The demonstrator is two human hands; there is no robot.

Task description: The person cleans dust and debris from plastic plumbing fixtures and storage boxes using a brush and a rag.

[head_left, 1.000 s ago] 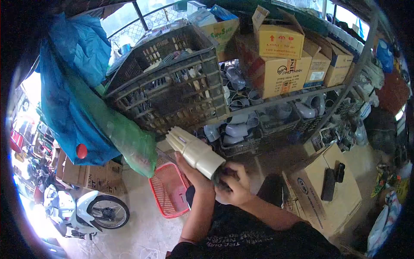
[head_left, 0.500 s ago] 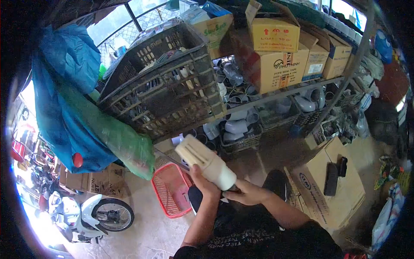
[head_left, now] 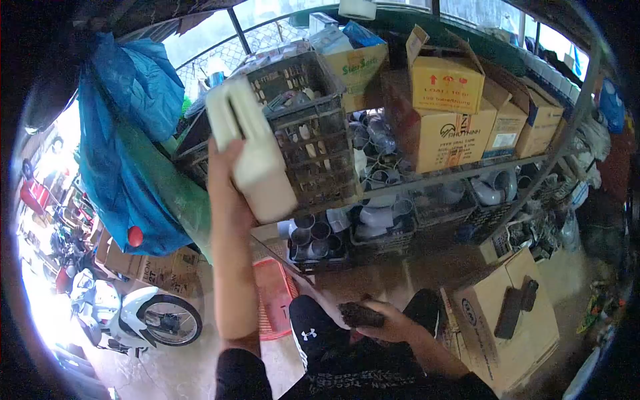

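My left hand [head_left: 230,177] is raised in front of the black crate, closed round a white plastic fitting [head_left: 263,177]. The fitting has long slots at its upper end and a plain, wider lower end; motion blurs it a little. Low over my lap, my right hand [head_left: 393,323] grips a dark, rough block [head_left: 362,315] that looks like a brush. Behind the fitting, the black plastic crate [head_left: 320,163] stands tilted in view on the shelf, with assorted small items inside.
A red basket [head_left: 290,283] sits on the floor by my left leg. Grey pipe elbows [head_left: 377,217] fill crates under the shelf. Cardboard boxes [head_left: 453,137] line the shelf; another carton [head_left: 480,333] lies at right with dark blocks [head_left: 510,313] on it. A motorbike [head_left: 133,317] stands at left.
My left hand has lifted the white fitting up and left, away from my lap to the crate. My right hand has come off the fitting, and the dark block in it now shows.
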